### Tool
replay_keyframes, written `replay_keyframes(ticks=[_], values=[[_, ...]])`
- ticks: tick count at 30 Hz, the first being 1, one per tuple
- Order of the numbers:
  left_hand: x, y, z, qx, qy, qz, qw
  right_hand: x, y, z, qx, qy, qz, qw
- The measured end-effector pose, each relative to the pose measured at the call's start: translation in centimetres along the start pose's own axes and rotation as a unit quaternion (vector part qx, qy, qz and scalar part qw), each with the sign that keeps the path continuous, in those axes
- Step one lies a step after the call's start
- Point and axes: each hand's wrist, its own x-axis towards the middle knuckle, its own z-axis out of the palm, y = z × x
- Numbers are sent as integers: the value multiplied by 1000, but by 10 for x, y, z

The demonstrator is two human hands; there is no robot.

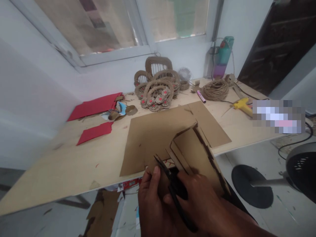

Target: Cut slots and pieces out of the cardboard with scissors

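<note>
My right hand [197, 200] grips black scissors [170, 184] whose blades point up and left into a piece of brown cardboard [195, 154]. My left hand [153, 200] is closed on the lower edge of that cardboard piece, thumb up beside the blades. Narrow strips are cut into the cardboard's left side. Both hands are at the table's front edge, below a large flat cardboard sheet [158, 131] lying on the wooden table [74, 164].
Woven twine baskets with red flowers [158, 89] stand at the back. Red paper sheets [96, 105] lie at the left. A twine coil [215, 89], a purple marker [201, 96] and a yellow glue gun [243, 105] lie at the right. A fan base [251, 186] stands on the floor.
</note>
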Motion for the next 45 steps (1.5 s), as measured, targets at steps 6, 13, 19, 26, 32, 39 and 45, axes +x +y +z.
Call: replay_keyframes(ticks=[6, 13, 19, 26, 32, 39, 45], values=[[-3, 2, 3, -18, 29, -1, 999, 1, 2, 1, 7, 12, -25, 1000], [-1, 2, 0, -12, 11, 13, 1000, 3, 7, 4, -8, 25, -38, 999], [3, -1, -1, -18, 28, 3, 999, 7, 9, 6, 12, 16, -37, 999], [33, 7, -12, -10, -19, -29, 999, -4, 25, -8, 262, -74, -55, 961], [63, 37, -14, 12, -104, -1, 995, -32, 66, -28, 441, -144, -55, 884], [85, 60, -6, 8, -143, 8, 990, -45, 110, -46, 397, 68, -17, 915], [83, 72, -4, 19, -144, 22, 989, -23, 136, -76, 19, 204, 51, 978]])
